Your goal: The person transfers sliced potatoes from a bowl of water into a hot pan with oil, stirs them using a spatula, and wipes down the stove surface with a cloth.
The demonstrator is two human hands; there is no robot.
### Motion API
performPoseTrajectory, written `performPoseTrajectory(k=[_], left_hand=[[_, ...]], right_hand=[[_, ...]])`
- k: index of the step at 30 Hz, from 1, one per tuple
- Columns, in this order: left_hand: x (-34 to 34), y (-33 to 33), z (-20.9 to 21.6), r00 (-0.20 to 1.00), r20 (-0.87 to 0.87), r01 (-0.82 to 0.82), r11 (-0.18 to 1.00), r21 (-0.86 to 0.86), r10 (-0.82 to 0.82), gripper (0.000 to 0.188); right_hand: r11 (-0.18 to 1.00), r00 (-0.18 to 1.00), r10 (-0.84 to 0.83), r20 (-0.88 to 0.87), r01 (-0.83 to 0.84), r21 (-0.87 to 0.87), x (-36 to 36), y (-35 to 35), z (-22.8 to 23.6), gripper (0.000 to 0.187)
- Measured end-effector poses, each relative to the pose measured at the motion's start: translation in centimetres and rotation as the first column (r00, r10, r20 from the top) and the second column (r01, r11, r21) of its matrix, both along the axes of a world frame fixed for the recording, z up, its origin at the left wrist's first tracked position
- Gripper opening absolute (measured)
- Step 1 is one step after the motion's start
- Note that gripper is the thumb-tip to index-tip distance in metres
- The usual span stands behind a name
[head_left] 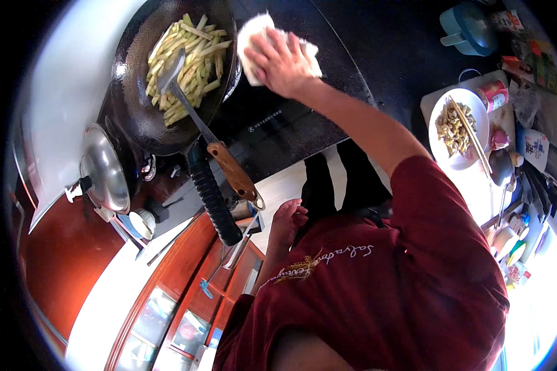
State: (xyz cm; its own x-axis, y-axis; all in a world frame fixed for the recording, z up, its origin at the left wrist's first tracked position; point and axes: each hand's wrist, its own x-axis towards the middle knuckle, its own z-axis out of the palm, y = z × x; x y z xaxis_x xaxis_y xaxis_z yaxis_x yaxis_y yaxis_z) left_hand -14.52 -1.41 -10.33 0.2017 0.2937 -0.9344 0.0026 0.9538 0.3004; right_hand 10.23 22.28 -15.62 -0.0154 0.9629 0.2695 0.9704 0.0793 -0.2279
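One wok (161,137) at 11 o'clock, with pale strips (198,68) and spatula (232,170); at 12, a white cloth (252,29) on the black surface (303,123) beneath the right hand (283,63), fingers apart; near centre, toward 6, the left hand (287,219), half-curled, whether closed cannot be told; between 2 and 3, a white bowl (452,162).

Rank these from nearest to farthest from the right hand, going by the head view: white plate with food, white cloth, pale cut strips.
1. White cloth: under the right hand, touching it.
2. Pale cut strips: in the wok, left of the hand.
3. White plate: farthest, well off to the hand's right.
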Motion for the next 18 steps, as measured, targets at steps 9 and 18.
performPoseTrajectory(k=[9,18], left_hand=[[0.0,2.9,-0.3,0.995,0.003,0.104,0.994,0.019,-0.104,0.028],[-0.1,2.5,-1.4,0.998,-0.051,0.037,0.999,-0.015,-0.038,0.029]], right_hand=[[0.986,0.977,0.095,-0.19,-0.119,-0.12,-0.1,-12.8,1.8,0.06],[0.965,0.963,-0.258,0.079,0.252,0.079,7.5,8.2,-1.9,0.055]])
